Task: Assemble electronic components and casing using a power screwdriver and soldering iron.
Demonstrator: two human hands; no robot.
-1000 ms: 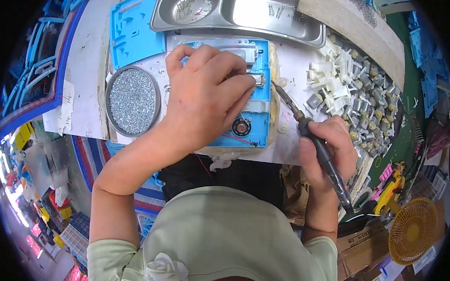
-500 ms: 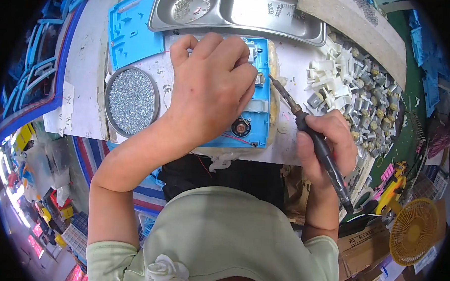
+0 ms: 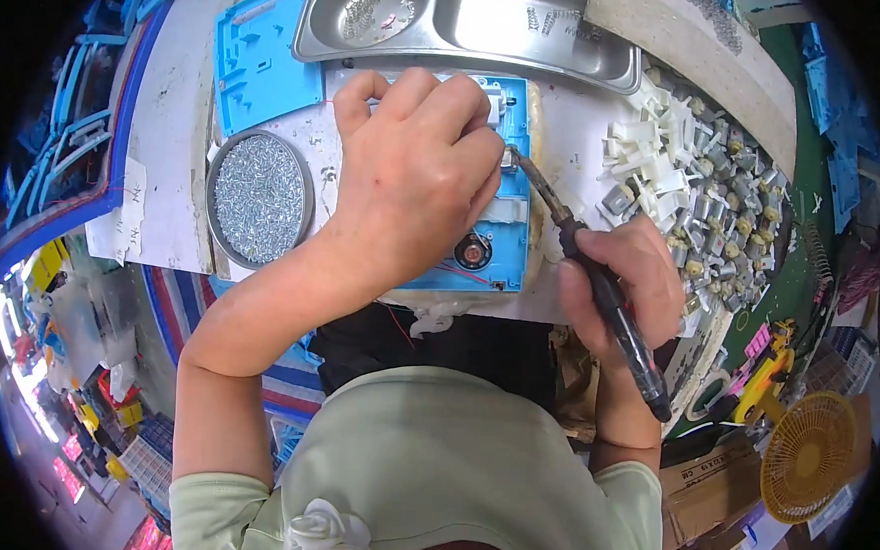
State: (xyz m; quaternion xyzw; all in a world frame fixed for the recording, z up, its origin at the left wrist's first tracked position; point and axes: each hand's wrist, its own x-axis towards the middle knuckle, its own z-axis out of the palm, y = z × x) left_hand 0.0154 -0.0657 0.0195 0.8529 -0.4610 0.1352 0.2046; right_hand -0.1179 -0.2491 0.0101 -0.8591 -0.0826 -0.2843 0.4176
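Note:
A soldering iron with a black handle is gripped in my right hand, its tip at a small metal part near the right side of an open blue plastic housing. Over that housing lies my left hand, fingers curled and pressed together. Whatever it pinches is hidden beneath it, along with much of the housing. Below the left hand's knuckles a round black speaker-like part shows inside, with a red wire running past it.
Left of the housing are a blue cover and a round dish of small screws. A steel tray with springs stands behind. White plastic parts and small metal motors are heaped at right, beside a board.
My right hand has moved a little left with the soldering iron, bringing its tip from beside the housing's edge onto the metal part inside. My left hand has stayed nearly still.

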